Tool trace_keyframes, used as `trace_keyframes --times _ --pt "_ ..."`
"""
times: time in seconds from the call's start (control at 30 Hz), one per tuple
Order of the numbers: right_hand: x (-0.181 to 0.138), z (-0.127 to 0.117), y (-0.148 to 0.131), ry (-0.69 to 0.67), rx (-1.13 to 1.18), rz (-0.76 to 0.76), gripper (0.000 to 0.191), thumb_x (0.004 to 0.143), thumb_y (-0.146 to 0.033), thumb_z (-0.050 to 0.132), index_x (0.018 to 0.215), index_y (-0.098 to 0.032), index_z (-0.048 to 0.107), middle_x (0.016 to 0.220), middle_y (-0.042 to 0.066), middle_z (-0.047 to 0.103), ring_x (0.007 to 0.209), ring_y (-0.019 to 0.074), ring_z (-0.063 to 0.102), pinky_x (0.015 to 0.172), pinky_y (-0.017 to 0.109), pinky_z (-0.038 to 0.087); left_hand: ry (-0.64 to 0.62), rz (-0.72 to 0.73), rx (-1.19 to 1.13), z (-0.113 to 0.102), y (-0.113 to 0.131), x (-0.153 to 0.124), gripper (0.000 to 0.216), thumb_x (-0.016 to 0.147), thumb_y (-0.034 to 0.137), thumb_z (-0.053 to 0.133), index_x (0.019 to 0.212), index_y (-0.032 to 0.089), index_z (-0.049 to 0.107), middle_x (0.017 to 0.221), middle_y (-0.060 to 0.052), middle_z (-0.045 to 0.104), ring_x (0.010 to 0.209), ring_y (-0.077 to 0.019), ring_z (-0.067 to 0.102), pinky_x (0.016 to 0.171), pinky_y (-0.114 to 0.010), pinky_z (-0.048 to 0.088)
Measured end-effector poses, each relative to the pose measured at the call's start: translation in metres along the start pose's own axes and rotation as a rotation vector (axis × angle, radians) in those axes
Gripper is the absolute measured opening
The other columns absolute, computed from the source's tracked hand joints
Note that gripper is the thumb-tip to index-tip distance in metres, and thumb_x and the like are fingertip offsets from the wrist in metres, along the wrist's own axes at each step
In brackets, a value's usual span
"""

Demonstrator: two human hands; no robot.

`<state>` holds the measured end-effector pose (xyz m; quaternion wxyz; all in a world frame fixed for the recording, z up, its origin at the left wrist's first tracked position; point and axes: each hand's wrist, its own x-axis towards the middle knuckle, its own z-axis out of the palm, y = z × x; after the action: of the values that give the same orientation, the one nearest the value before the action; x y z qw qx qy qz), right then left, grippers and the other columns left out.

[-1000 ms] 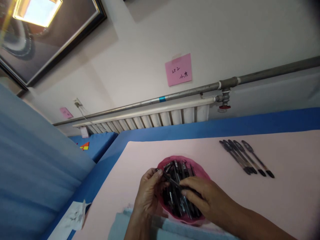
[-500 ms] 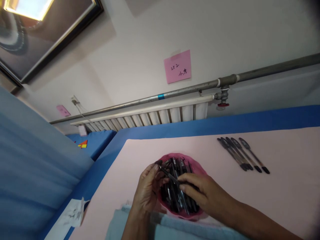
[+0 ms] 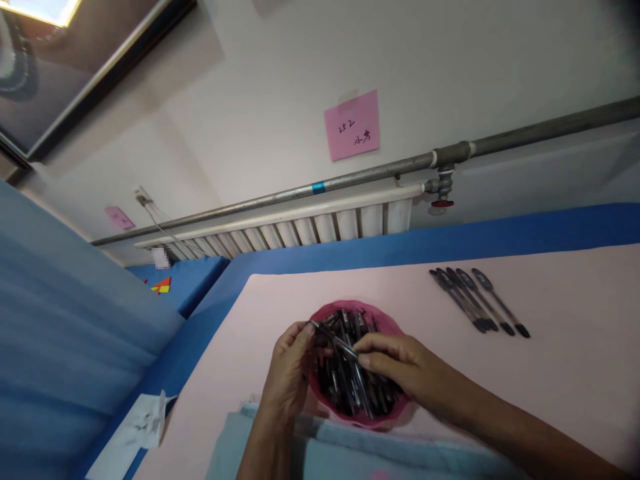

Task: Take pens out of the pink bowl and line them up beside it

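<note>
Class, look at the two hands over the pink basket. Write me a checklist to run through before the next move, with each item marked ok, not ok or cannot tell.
1. Left hand gripping one end of the held pen: ok.
2. Right hand gripping the other end: ok.
3. Cap seated on the held pen: cannot tell; the left hand covers that end.
4. Pink basket resting on the pink sheet: ok.
5. Laid-out pens evenly spaced: not ok; the left ones crowd together.

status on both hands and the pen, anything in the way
Left hand and right hand gripping pen. Pen above pink basket. Nothing visibly blocking; row of pens lies right of basket.
</note>
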<state>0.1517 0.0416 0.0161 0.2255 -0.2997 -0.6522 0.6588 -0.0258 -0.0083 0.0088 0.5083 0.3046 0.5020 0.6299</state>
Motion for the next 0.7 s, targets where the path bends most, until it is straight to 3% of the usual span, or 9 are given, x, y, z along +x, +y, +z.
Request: trace_keyframes --times 0.07,0.17,0.23,0.33,0.47,0.7 --pt "0.001 -0.004 0.0 0.079 -0.057 -0.025 0.016 0.079 -0.032 0.052 0.08 -0.019 0.062 0.07 0.0 0.059 0.064 0.0137 0.053 0.06 0.026 0.042 0.053 0.111 0.333 -0.001 -0.005 0.001 0.022 0.078 0.037 0.055 0.082 0.017 0.063 0.073 -0.002 0.063 0.067 -0.0138 0.057 0.066 -0.027 0.045" --pt "0.002 -0.008 0.0 0.141 -0.108 -0.067 0.016 0.079 -0.031 0.052 0.081 -0.019 0.062 0.074 0.0 0.061 0.068 0.014 0.055 0.063 0.026 0.043 0.166 0.303 0.92 -0.001 -0.013 0.003 0.015 0.077 0.028 0.054 0.084 0.017 0.062 0.081 -0.005 0.062 0.077 -0.0183 0.056 0.071 -0.03 0.042" --pt "0.002 -0.008 -0.001 0.136 -0.133 -0.077 0.016 0.079 -0.031 0.051 0.081 -0.019 0.062 0.073 0.0 0.061 0.068 0.014 0.055 0.063 0.025 0.044 0.152 0.325 1.188 0.002 -0.018 0.004 0.013 0.078 0.023 0.051 0.085 0.018 0.061 0.084 -0.007 0.063 0.08 -0.0203 0.057 0.072 -0.031 0.04" --pt "0.002 -0.007 -0.001 0.132 -0.164 -0.081 0.016 0.079 -0.031 0.051 0.081 -0.019 0.062 0.072 -0.001 0.06 0.066 0.0137 0.054 0.061 0.025 0.043 0.065 0.26 1.412 0.009 -0.021 0.004 0.017 0.08 0.019 0.044 0.086 0.018 0.06 0.085 -0.01 0.065 0.077 -0.0217 0.058 0.068 -0.032 0.039" --pt "0.002 -0.006 -0.003 0.141 -0.163 -0.085 0.016 0.079 -0.031 0.051 0.081 -0.019 0.062 0.072 -0.001 0.06 0.066 0.0134 0.054 0.061 0.024 0.043 0.015 0.219 1.468 0.014 -0.018 0.002 0.022 0.079 0.015 0.041 0.089 0.017 0.06 0.086 -0.012 0.067 0.076 -0.0228 0.06 0.066 -0.031 0.039" --pt "0.002 -0.007 -0.004 0.153 -0.165 -0.084 0.018 0.078 -0.033 0.051 0.082 -0.019 0.062 0.073 0.0 0.061 0.067 0.0142 0.054 0.062 0.025 0.043 0.032 0.183 1.146 0.004 -0.011 -0.002 0.035 0.067 0.006 0.049 0.096 0.018 0.063 0.086 -0.011 0.069 0.076 -0.0231 0.062 0.07 -0.031 0.042"
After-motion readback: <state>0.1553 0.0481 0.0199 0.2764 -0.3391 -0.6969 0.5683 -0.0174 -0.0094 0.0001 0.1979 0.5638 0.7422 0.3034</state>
